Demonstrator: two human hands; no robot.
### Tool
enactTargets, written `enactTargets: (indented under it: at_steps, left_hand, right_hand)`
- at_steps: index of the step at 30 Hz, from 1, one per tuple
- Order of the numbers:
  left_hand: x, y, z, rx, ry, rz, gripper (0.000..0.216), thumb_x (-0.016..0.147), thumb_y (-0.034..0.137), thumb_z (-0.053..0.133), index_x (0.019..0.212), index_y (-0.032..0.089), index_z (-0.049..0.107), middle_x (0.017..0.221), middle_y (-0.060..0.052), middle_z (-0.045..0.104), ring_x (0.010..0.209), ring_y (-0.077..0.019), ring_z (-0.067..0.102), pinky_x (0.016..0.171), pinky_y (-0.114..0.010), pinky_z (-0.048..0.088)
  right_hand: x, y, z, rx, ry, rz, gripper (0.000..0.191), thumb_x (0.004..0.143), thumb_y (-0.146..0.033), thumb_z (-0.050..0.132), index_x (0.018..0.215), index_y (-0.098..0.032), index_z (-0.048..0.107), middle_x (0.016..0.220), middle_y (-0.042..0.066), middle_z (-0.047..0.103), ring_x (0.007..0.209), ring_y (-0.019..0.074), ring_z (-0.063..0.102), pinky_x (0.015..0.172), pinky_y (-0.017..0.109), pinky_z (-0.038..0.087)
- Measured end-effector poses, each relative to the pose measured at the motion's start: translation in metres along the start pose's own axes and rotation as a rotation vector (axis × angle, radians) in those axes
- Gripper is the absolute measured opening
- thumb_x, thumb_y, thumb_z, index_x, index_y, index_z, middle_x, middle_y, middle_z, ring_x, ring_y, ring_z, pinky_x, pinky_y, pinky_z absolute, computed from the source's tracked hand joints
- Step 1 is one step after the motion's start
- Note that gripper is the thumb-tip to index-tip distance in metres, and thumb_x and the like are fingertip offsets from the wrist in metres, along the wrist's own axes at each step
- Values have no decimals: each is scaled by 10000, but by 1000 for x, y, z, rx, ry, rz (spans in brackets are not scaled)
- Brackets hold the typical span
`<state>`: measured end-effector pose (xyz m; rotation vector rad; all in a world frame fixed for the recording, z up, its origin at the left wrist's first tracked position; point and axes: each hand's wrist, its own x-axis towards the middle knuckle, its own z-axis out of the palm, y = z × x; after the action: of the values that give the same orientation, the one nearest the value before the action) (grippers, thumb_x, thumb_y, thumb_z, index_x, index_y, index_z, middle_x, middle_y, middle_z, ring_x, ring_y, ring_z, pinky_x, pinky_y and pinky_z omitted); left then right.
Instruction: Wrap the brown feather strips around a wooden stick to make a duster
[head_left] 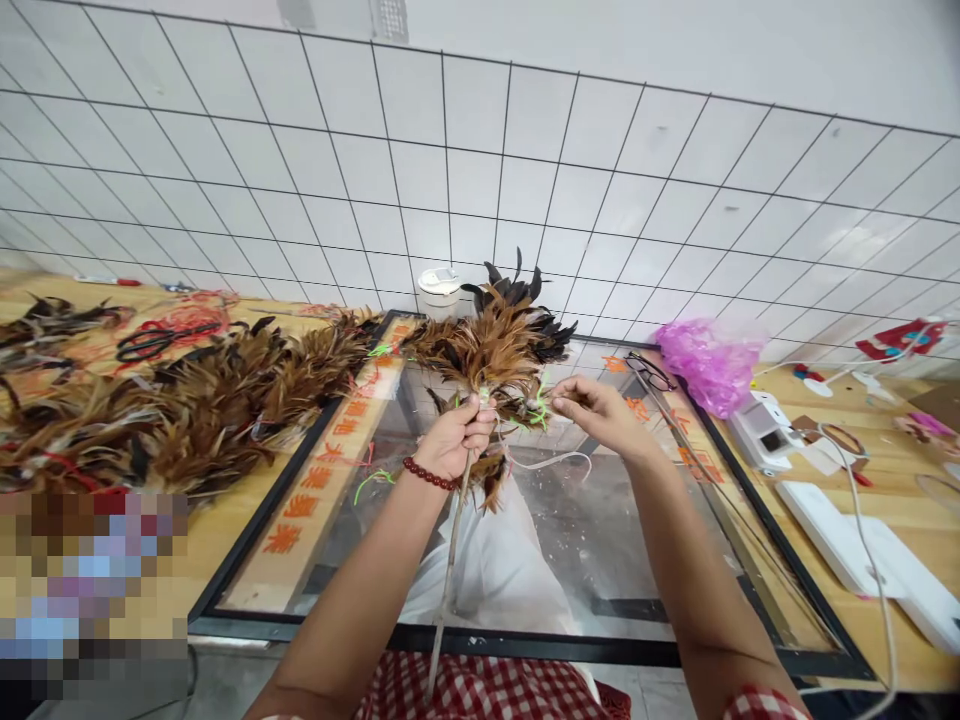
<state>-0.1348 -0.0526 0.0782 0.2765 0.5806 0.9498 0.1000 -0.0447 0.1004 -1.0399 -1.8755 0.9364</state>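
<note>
My left hand (456,437), with a red bead bracelet above it, is wrapped round the thin stick (451,560) of a feather duster (491,345), just below its brown and black feathers. The stick slants down towards my lap. To the right of the feathers, my right hand (600,412) has thumb and fingers drawn together; what they pinch, if anything, is too small to tell. Close to those fingertips lie a few dark feathers bound with bright green string (541,402). A white strip (559,458) curls below, and a small feather tuft (491,478) lies by the stick.
Beneath my hands is a black-framed glass panel (600,540). Feather bundles (217,410) and black scissors (154,343) lie left. Behind stands a white-lidded tub (439,290) by the wire grid wall. Glasses (651,372), a pink plastic bag (709,362) and a white power strip (832,535) are right.
</note>
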Motion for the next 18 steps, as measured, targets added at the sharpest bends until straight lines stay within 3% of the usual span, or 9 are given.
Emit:
enactTargets:
  at_steps: [3, 6, 9, 13, 18]
  left_hand:
    - [5, -9, 5, 71, 29, -7, 219, 946, 212, 445, 790, 97, 545, 613, 31, 382, 379, 3, 256, 310, -80, 183]
    - [6, -16, 12, 126, 71, 6, 182, 908, 214, 523, 749, 131, 497, 585, 42, 382, 370, -7, 257, 309, -92, 172]
    - [5, -19, 15, 156, 71, 33, 163, 880, 190, 555, 749, 150, 465, 567, 53, 388, 355, -7, 246, 312, -93, 163]
    - [4, -19, 14, 200, 55, 84, 105, 867, 170, 539, 787, 145, 477, 581, 33, 456, 347, -1, 257, 315, -89, 145]
    - [2, -23, 10, 282, 51, 140, 221, 825, 296, 630, 800, 144, 473, 596, 26, 485, 366, 1, 284, 338, -92, 147]
  right_hand:
    - [9, -24, 7, -42, -162, -169, 213, 888, -354, 559, 920, -186, 685, 896, 52, 672, 809, 160, 610, 752, 286, 471]
    - [24, -33, 22, -211, -204, -293, 189, 905, -291, 544, 890, -187, 701, 820, 41, 660, 777, 147, 595, 740, 270, 453]
    - [33, -29, 34, -301, -127, -335, 145, 891, -233, 568, 846, -182, 696, 743, 20, 658, 700, 125, 582, 699, 247, 434]
    - [32, -21, 45, -244, 80, -288, 72, 843, -225, 642, 809, -177, 682, 739, 12, 676, 676, 122, 594, 666, 239, 434]
    - [28, -12, 53, -339, 144, -323, 70, 838, -217, 645, 788, -184, 682, 716, 18, 662, 677, 138, 585, 671, 259, 435]
